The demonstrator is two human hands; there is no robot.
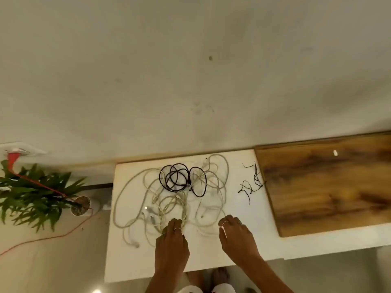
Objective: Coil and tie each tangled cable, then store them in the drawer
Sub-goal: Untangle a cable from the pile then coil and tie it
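Note:
A heap of tangled white cables lies on the white table top. A black cable sits looped at the heap's far side. Several thin black ties lie to the right, at the wooden board's edge. My left hand reaches into the near part of the white tangle, fingertips curled down on the strands. My right hand hovers at the tangle's near right edge with fingers curled; whether it holds a strand cannot be told. No drawer is in view.
A dark wooden board covers the table's right part, with a small white object on it. A potted plant stands on the floor at left, with an orange cord trailing past it. The wall rises behind the table.

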